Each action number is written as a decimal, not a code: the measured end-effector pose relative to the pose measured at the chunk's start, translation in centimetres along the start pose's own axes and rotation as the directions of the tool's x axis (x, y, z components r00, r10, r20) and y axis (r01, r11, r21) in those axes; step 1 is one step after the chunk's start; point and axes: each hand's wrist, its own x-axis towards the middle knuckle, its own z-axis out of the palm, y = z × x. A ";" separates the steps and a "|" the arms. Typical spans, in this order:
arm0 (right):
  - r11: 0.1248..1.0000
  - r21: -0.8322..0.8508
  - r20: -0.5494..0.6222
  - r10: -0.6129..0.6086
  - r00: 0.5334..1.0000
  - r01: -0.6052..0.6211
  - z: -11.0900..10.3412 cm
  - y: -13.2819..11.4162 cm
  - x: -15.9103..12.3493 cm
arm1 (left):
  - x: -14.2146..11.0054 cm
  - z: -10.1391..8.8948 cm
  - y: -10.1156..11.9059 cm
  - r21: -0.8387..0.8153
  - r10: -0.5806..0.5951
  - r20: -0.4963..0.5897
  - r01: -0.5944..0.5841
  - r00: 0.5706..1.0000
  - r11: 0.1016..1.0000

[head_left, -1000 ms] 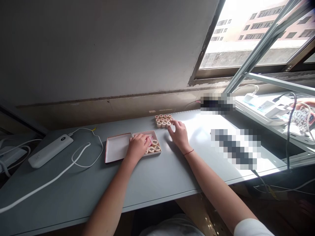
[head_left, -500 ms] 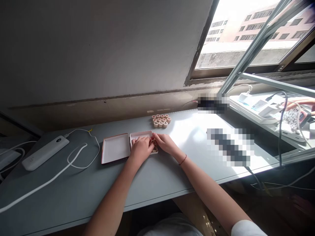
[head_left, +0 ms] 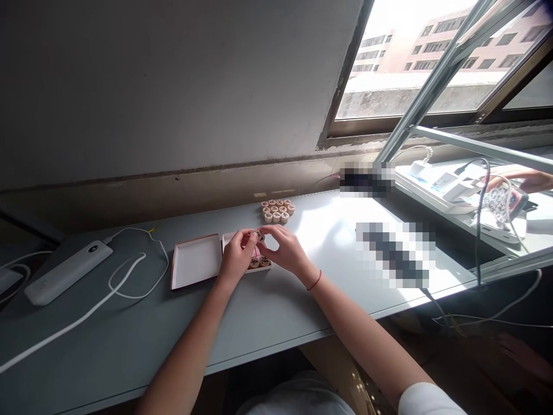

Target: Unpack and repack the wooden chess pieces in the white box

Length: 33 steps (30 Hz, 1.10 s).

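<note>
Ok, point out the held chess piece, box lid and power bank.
Chess piece (head_left: pixel 258 236), head view, top face.
Box lid (head_left: pixel 196 261), head view, white inside.
Power bank (head_left: pixel 68 272), head view, top casing.

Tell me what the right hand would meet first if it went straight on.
Probably the wooden chess piece held by the left hand; the right hand is right beside it, though depth hides whether they touch.

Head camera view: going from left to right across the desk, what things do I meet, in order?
white power bank → red-edged white box lid → left hand → right hand → pixelated object
</note>
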 end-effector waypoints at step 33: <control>0.857 0.107 -0.036 0.510 0.859 -0.504 -3.0 2.9 0.3 | -0.4 0.2 -0.5 0.475 0.311 0.109 -0.324 0.944 0.818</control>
